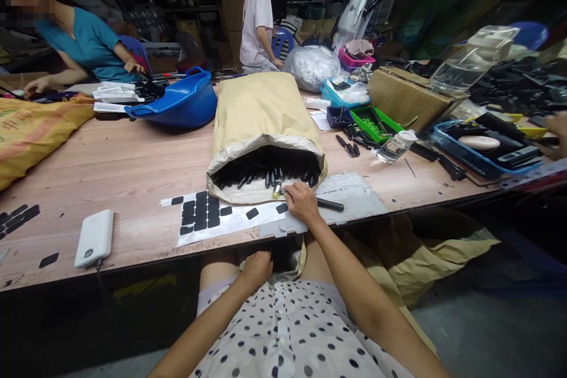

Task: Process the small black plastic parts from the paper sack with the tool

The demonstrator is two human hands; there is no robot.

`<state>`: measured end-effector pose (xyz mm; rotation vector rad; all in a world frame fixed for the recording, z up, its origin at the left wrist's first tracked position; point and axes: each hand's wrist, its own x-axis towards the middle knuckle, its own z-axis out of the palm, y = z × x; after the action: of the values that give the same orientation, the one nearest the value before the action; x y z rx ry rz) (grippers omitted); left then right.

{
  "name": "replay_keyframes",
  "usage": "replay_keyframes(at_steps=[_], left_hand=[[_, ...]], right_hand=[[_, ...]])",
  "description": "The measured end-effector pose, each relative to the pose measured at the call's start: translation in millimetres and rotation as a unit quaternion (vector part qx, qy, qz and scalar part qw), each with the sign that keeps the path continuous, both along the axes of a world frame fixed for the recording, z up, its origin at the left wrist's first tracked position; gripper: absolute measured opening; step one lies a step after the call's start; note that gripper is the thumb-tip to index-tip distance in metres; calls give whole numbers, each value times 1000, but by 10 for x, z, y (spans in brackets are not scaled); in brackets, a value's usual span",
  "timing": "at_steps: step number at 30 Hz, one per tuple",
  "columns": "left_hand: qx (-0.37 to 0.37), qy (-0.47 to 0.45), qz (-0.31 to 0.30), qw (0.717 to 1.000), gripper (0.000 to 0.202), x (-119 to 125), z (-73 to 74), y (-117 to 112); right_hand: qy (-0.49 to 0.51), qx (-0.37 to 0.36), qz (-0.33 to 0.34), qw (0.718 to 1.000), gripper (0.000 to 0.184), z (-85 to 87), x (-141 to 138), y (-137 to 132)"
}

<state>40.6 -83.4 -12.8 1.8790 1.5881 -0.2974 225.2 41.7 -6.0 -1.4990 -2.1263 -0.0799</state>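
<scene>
My right hand is closed at the table's front edge, just before the mouth of a tan paper sack. A small shiny metal piece with a yellow-green tint shows at its fingertips. A black rod-like handle sticks out on the other side of the hand; whether both are one tool is hidden. Several slim black pieces lie inside the sack's opening. Below the table edge, my left hand has curled fingers at an open bag between my legs; what it grips is hidden.
Black stickers lie on a white sheet beside a white power bank. Beyond are a blue basin, a green tray, a water bottle and a cardboard box. Co-workers are across the table; another hand is at right.
</scene>
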Motion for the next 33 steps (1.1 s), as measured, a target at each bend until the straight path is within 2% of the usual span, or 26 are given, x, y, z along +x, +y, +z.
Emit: replay_keyframes(at_steps=[3,5,7,9,11,13,15,17,18,20,26,33], left_hand=[[-4,4,-13,1000,32,7,6,0],[-4,-15,-30,999,29,16,75,-3],[-15,-79,-43,996,21,27,201,41],[-32,-176,-26,984,17,26,358,170],[1,-257,30,966,26,-15,510,399],[145,-275,115,944,23,-112,623,701],[294,-229,218,902,21,-254,680,1021],[393,-162,303,853,26,-402,688,1299],[419,-133,337,832,28,-465,678,1411],[430,-89,381,814,30,-557,646,1571],[399,-51,417,815,24,-624,543,1730],[374,-33,418,828,20,-615,568,1661]], right_hand=[[0,-1,1,1000,23,4,-7,-2],[1,0,1,1000,23,5,-11,-7],[3,0,-1,1000,23,7,-14,-15],[4,0,-3,1000,22,11,-14,-23],[4,1,-2,1000,21,16,-13,-29],[4,3,-1,1000,21,22,-14,-31],[1,5,-1,1000,20,28,-17,-30],[-2,7,-1,1000,20,31,-23,-28],[-3,7,-2,1000,20,32,-26,-28],[-5,4,-2,1000,20,33,-31,-28],[-1,-8,-1,1000,20,40,-38,-35],[-1,-12,-3,1000,20,69,-48,-36]])
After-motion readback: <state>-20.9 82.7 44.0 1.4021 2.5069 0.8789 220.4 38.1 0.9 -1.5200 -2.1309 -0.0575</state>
